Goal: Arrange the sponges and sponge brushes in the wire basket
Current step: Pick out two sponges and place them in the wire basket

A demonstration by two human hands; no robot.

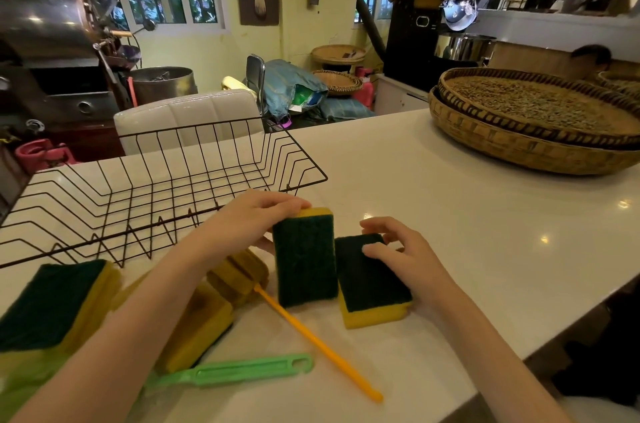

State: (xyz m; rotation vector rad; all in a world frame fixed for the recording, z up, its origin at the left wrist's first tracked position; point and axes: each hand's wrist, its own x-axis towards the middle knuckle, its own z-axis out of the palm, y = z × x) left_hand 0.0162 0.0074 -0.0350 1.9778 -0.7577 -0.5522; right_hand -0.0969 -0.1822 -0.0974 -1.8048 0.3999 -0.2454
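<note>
A black wire basket (145, 187) stands on the white counter at the left, with nothing inside. Just in front of it my left hand (256, 214) holds a green-and-yellow sponge (304, 256) upright on its edge. Beside it a second sponge (372, 284) lies flat, green side up, and my right hand (394, 249) rests its fingers on its far end. A sponge brush with an orange handle (311, 339) lies under my left forearm. A green-handled brush (242, 370) lies nearer me. More sponges lie at the left (52, 305) and under my arm (204, 325).
A stack of wide woven trays (533, 142) filled with beans sits at the counter's far right. The counter (485, 232) edge runs along the right, close to my right arm. A white chair back (187, 114) stands behind the basket.
</note>
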